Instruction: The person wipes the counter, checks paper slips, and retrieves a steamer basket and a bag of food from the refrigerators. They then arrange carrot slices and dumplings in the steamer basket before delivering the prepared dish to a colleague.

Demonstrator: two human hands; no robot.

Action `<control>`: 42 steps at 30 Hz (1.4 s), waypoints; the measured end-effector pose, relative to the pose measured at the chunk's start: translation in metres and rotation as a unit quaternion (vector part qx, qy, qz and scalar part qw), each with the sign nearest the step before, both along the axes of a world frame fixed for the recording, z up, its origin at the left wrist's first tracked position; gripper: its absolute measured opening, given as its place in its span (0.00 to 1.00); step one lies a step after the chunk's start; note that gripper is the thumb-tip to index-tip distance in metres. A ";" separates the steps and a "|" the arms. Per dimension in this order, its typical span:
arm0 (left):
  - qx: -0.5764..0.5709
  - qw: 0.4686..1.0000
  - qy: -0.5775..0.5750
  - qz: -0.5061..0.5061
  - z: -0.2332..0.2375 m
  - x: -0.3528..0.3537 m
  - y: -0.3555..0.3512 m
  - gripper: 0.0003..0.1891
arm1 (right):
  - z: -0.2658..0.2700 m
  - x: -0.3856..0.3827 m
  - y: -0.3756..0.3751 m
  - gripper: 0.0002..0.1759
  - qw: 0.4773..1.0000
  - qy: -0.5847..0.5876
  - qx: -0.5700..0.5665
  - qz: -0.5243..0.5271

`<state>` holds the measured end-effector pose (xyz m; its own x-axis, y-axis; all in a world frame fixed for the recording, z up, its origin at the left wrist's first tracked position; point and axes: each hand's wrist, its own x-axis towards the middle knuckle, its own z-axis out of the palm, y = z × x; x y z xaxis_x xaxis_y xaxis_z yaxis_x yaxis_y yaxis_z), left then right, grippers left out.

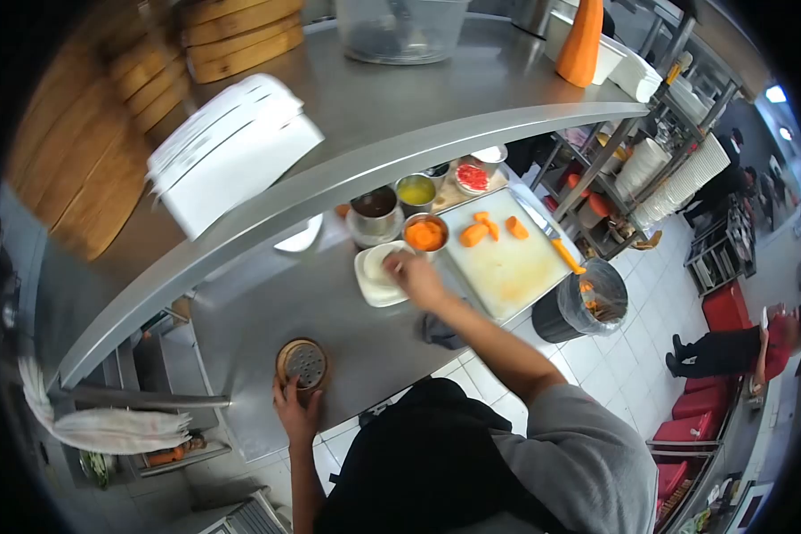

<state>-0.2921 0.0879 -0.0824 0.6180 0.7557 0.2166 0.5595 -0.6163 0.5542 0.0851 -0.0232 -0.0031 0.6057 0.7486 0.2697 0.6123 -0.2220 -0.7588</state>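
Note:
On the steel table, my left hand [296, 408] rests with spread fingers against the near edge of a round wooden container [303, 363], which has a perforated grey disc inside. My right hand [413, 278] reaches over a white square dish [371, 287] holding something round and white; its fingers are bent and blurred, and what they hold, if anything, is hidden. Just behind that dish are a bowl of orange pieces [425, 234], a dark-filled metal container [375, 205] and a yellow-filled one [416, 190]. A dark cloth [440, 331] lies close to my right forearm.
A white cutting board [505, 267] carries orange pieces and a yellow-handled knife [567, 255]. Beside it stands a lined bin [552, 313]. Overhead, a steel shelf [472, 116] holds papers [231, 147] and wooden steamers [245, 40]. A person in red [779, 343] stands at right.

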 end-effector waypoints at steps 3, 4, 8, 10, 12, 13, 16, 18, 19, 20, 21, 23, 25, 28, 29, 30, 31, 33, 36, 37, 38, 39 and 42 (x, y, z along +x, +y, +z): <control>-0.008 1.000 0.012 0.019 -0.001 0.021 0.002 0.33 | -0.017 0.117 -0.008 0.08 0.988 -0.151 -0.007 -0.002; -0.005 1.000 0.003 0.020 -0.008 0.028 0.004 0.32 | -0.020 0.142 -0.005 0.10 0.976 -0.187 -0.107 0.009; -0.010 0.999 0.018 0.043 -0.003 0.062 0.000 0.33 | -0.045 0.176 0.012 0.14 0.925 -0.254 -0.263 0.105; -0.004 0.999 0.024 0.049 0.008 0.076 -0.006 0.36 | -0.052 0.180 0.016 0.15 0.917 -0.263 -0.271 0.129; -0.027 0.996 -0.035 0.071 0.033 0.089 -0.022 0.36 | -0.043 0.175 0.017 0.14 0.900 -0.265 -0.319 0.135; -0.046 0.990 -0.101 0.088 0.045 0.096 -0.029 0.36 | -0.042 0.178 0.014 0.14 0.901 -0.262 -0.317 0.140; 0.041 0.976 -0.145 0.155 0.057 0.106 -0.043 0.29 | -0.031 0.189 0.000 0.11 0.953 -0.191 -0.187 0.141; -0.064 0.975 -0.174 0.123 0.067 0.118 -0.048 0.24 | -0.016 0.186 -0.011 0.07 0.990 -0.012 -0.064 0.124; -0.171 0.961 -0.201 0.086 0.075 0.128 -0.051 0.20 | -0.009 0.177 -0.015 0.07 0.990 -0.012 -0.062 0.128; -0.198 0.937 -0.278 0.072 0.092 0.158 -0.062 0.14 | -0.004 0.162 -0.019 0.06 0.968 0.169 -0.029 0.182; -0.244 0.924 -0.291 0.037 0.102 0.182 -0.071 0.13 | -0.002 0.145 -0.023 0.05 0.910 0.344 0.004 0.231; -0.288 0.908 -0.303 0.006 0.109 0.214 -0.080 0.13 | -0.005 0.098 -0.032 0.02 0.903 0.309 0.078 0.289; -0.393 0.869 -0.297 -0.048 0.098 0.235 -0.083 0.11 | 0.014 0.062 -0.042 0.02 0.886 0.342 0.013 0.312; -0.392 0.873 -0.291 0.011 0.077 0.222 -0.077 0.09 | -0.001 0.078 -0.031 0.03 0.923 0.248 -0.001 0.296; -0.391 0.874 -0.287 0.015 0.072 0.210 -0.070 0.09 | -0.016 0.095 -0.023 0.04 0.960 0.119 0.045 0.249; -0.355 0.882 -0.304 0.059 0.068 0.194 -0.060 0.08 | -0.025 0.118 -0.014 0.06 0.976 0.020 0.025 0.215; -0.315 0.886 -0.324 0.103 0.065 0.179 -0.050 0.06 | -0.033 0.143 -0.003 0.08 0.980 -0.082 0.006 0.180; -0.243 0.911 -0.301 0.139 0.058 0.154 -0.019 0.05 | -0.054 0.169 0.012 0.10 0.971 -0.139 -0.128 0.145; -0.154 0.939 -0.261 0.163 0.036 0.133 0.016 0.03 | -0.090 0.180 0.031 0.12 0.931 -0.254 -0.209 0.156; -0.141 0.946 -0.249 0.149 0.026 0.127 0.028 0.03 | -0.078 0.174 0.031 0.12 0.926 -0.245 -0.241 0.155; -0.106 0.962 -0.212 0.139 0.016 0.125 0.038 0.06 | -0.109 0.182 0.039 0.11 0.932 -0.241 -0.212 0.167; -0.073 0.974 -0.172 0.131 0.011 0.123 0.044 0.08 | -0.091 0.174 0.036 0.10 0.941 -0.202 -0.220 0.158; 0.000 0.986 -0.055 0.158 0.016 0.131 0.040 0.11 | -0.059 0.168 0.026 0.08 0.957 -0.167 -0.183 0.152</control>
